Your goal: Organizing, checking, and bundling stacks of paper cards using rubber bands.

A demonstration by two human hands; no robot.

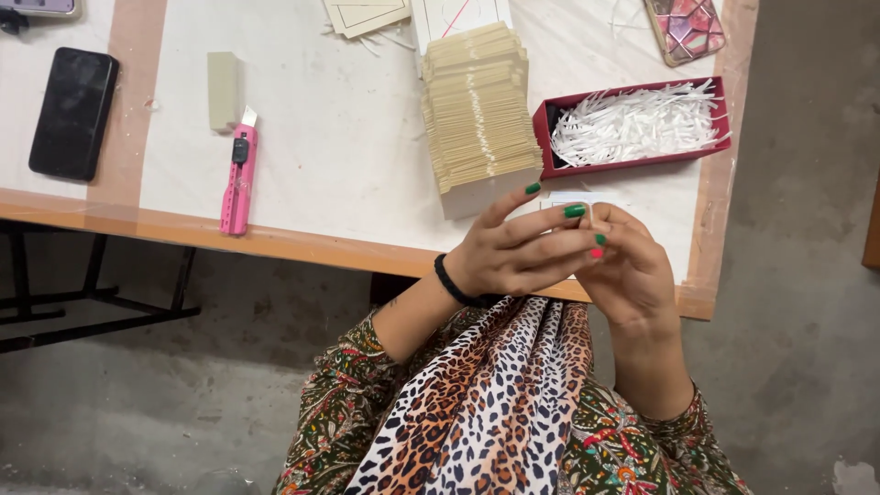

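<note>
Your left hand (518,252) and right hand (628,270) pinch one small white paper strip (577,198) together, just below the tall stack of tan cards (478,105). Loosen those fingertips and it could slip; a forward nudge might topple the stack.

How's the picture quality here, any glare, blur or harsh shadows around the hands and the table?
Head view: soft, even light, no glare on the white tabletop; faint shadows beside the pink utility knife and the card stack. The left hand and right hand are sharp, the small white piece between them partly hidden. The table edges bow slightly, a wide-lens effect.
</note>
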